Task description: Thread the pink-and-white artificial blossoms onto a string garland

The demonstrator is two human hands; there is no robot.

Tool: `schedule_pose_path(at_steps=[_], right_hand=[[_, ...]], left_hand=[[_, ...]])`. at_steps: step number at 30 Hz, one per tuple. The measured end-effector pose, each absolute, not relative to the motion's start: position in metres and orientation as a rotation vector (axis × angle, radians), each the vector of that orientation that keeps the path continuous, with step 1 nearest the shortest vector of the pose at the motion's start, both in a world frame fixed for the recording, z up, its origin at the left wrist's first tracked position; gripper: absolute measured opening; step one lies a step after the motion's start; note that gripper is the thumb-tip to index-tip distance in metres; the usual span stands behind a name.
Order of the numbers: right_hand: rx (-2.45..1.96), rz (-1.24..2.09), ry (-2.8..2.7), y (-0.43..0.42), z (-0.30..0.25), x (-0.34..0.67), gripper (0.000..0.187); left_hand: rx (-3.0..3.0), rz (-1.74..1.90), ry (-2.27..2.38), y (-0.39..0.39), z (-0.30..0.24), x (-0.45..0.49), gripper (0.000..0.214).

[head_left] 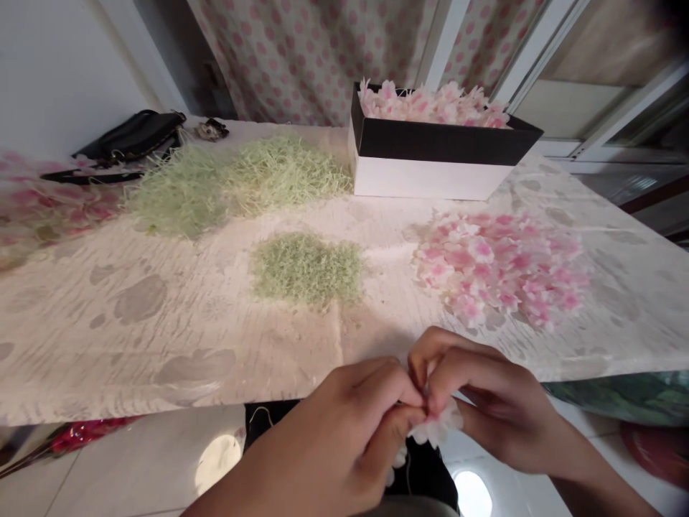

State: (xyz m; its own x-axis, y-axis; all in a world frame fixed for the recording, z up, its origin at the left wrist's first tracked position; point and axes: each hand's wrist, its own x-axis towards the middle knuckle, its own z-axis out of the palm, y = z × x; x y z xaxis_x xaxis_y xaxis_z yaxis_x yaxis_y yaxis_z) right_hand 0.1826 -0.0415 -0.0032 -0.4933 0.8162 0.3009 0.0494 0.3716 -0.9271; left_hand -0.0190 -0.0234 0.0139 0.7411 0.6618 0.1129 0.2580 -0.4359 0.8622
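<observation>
Close to my body, just off the table's front edge, both hands meet around an artificial flower (437, 426) with white petals and a pink centre. My left hand (366, 416) pinches it between thumb and forefinger, and more white petals show below that hand. With fingertips touching the flower's centre, my right hand (479, 391) is closed on it too. What exactly lies between the fingertips is hidden. Beyond the right hand lies a pile of pink and white artificial flowers (506, 266). A small heap of pale green plastic bits (309, 269) sits in front of the left hand.
A black and white box (425, 176) full of pink flowers stands at the back. Larger green heaps (285, 172) lie left of it. Blurred flowers (48, 208) and a black bag (134, 136) are at far left. A patterned cloth (194, 323) covers the table.
</observation>
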Motion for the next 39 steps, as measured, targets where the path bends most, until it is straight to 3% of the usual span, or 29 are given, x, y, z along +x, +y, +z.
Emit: schedule_pose_path(at_steps=[3, 8, 15, 22, 29, 36, 39], right_hand=[[-0.797, 1.272, -1.672, -0.041, -0.002, 0.18, 0.014], [-0.818, 1.534, -1.177, -0.038, -0.008, 0.178, 0.006], [-0.838, 1.731, -0.858, -0.034, -0.011, 0.173, 0.009], [-0.901, 1.807, -0.74, -0.035, -0.005, 0.167, 0.005], [-0.786, 1.985, -0.901, -0.043, -0.012, 0.163, 0.005], [-0.799, 2.154, -0.988, -0.046, -0.009, 0.161, 0.019], [-0.944, 1.856, -1.342, -0.035, 0.003, 0.17, 0.013]], left_hand=[[1.908, 0.649, 0.703, -0.021, 0.012, -0.018, 0.02], [1.597, 0.846, 0.722, -0.018, 0.008, -0.022, 0.044], [1.244, 0.787, 0.608, -0.017, 0.006, -0.027, 0.025], [1.249, 0.844, 0.615, -0.02, 0.01, -0.023, 0.026], [1.891, 1.17, 1.07, -0.024, 0.008, -0.024, 0.019], [1.048, 0.853, 0.757, -0.027, 0.01, -0.021, 0.018], [1.064, 0.945, 0.874, -0.03, 0.01, -0.02, 0.021]])
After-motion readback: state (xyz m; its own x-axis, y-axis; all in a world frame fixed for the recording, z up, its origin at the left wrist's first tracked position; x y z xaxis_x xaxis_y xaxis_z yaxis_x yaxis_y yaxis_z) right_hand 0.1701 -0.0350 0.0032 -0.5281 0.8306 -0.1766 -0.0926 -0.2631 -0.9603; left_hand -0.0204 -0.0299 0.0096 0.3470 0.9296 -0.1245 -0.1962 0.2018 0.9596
